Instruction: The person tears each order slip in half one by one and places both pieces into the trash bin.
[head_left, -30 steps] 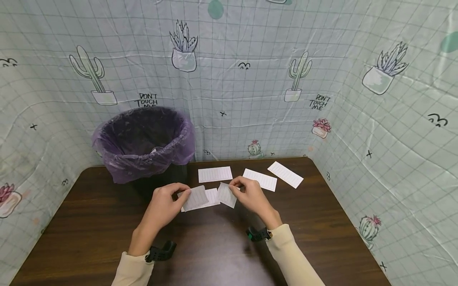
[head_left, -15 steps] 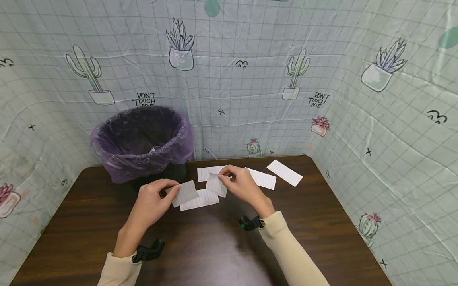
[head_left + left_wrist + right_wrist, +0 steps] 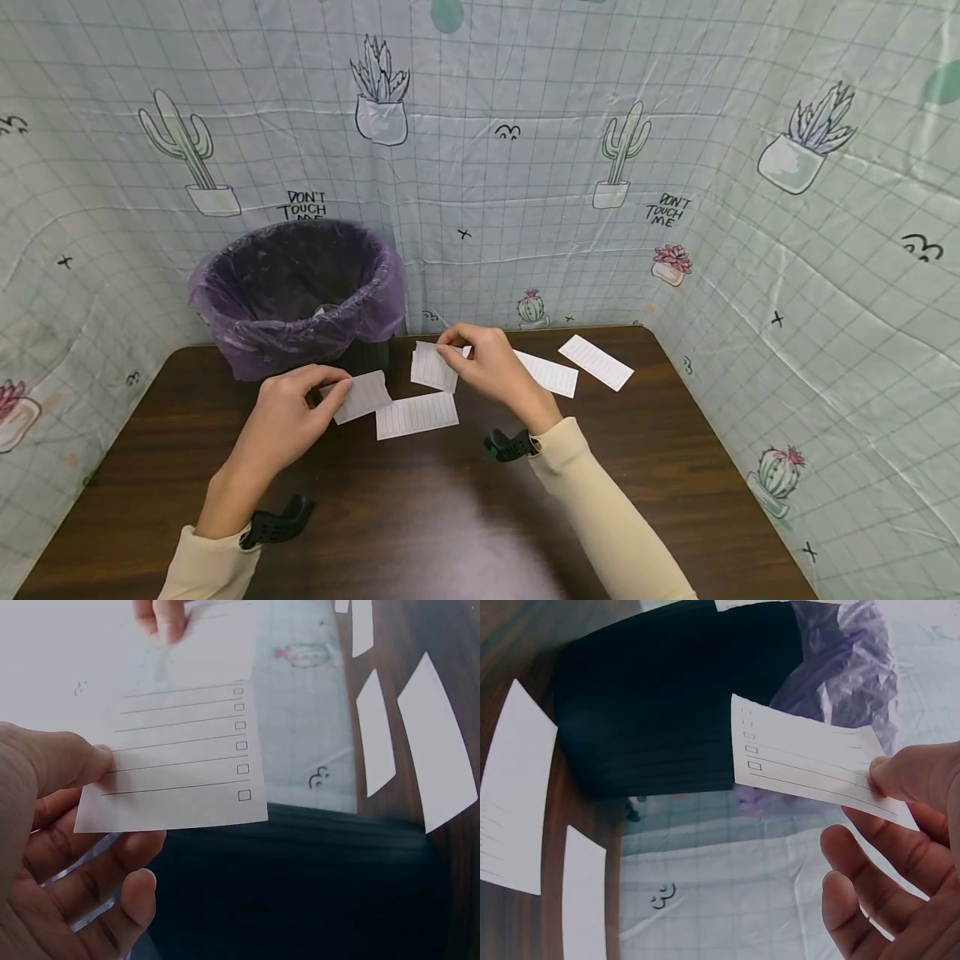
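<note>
My left hand (image 3: 288, 417) pinches a torn piece of lined paper (image 3: 365, 395) between thumb and fingers, above the table near the bin. Rows of lines with small checkboxes show on this left piece (image 3: 180, 761) in the left wrist view. A second torn piece of lined paper (image 3: 432, 367) is pinched by my right hand (image 3: 491, 367), farther back. Its checkboxes show on the right piece (image 3: 802, 754) in the right wrist view. Below the two pieces, a whole paper strip (image 3: 418, 416) lies on the table. The right-hand piece mostly hides another strip behind it.
A black bin with a purple liner (image 3: 262, 333) stands at the back left, something whitish inside it. Two more paper strips, a nearer one (image 3: 551, 374) and a farther one (image 3: 596, 362), lie on the brown table (image 3: 420, 517) at right. A patterned curtain (image 3: 480, 183) surrounds the table.
Both hands have moved left with their paper pieces, the right one also farther back. The left piece has come away from over the strip on the table, which shows more fully.
</note>
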`<move>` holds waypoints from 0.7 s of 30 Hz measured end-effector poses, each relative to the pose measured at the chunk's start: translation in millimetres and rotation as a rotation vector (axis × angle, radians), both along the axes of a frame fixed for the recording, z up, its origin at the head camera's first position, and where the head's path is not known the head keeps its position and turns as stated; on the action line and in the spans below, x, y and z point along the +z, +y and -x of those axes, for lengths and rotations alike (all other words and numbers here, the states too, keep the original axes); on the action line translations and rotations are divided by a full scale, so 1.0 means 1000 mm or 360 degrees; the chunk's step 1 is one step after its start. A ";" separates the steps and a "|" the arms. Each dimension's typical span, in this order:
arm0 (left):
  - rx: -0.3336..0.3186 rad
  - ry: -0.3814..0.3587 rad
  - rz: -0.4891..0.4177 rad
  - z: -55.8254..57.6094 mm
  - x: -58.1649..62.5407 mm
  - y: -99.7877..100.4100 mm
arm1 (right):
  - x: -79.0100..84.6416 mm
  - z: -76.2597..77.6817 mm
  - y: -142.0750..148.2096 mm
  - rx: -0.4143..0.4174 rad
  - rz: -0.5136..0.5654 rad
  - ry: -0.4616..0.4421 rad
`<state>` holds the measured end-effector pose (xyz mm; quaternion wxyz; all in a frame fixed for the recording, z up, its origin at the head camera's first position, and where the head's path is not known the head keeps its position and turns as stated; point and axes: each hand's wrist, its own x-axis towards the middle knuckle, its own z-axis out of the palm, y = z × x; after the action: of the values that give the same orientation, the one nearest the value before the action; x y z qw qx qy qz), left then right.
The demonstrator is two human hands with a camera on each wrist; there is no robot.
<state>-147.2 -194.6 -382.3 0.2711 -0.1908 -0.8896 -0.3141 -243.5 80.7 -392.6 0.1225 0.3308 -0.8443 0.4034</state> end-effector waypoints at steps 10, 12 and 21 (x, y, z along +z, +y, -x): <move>0.0009 0.0117 0.0079 -0.004 0.016 -0.013 | 0.024 0.009 -0.020 0.0178 -0.0148 0.0120; 0.0006 0.0143 0.0089 -0.004 0.020 -0.015 | 0.031 0.009 -0.024 0.0207 -0.0165 0.0141; 0.0026 0.0239 0.0138 -0.006 0.038 -0.022 | 0.055 0.006 -0.041 0.0269 -0.0207 0.0185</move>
<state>-141.6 -216.8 -344.3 0.3311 -0.2180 -0.8811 -0.2579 -249.7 39.7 -338.1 0.1151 0.4309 -0.8292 0.3368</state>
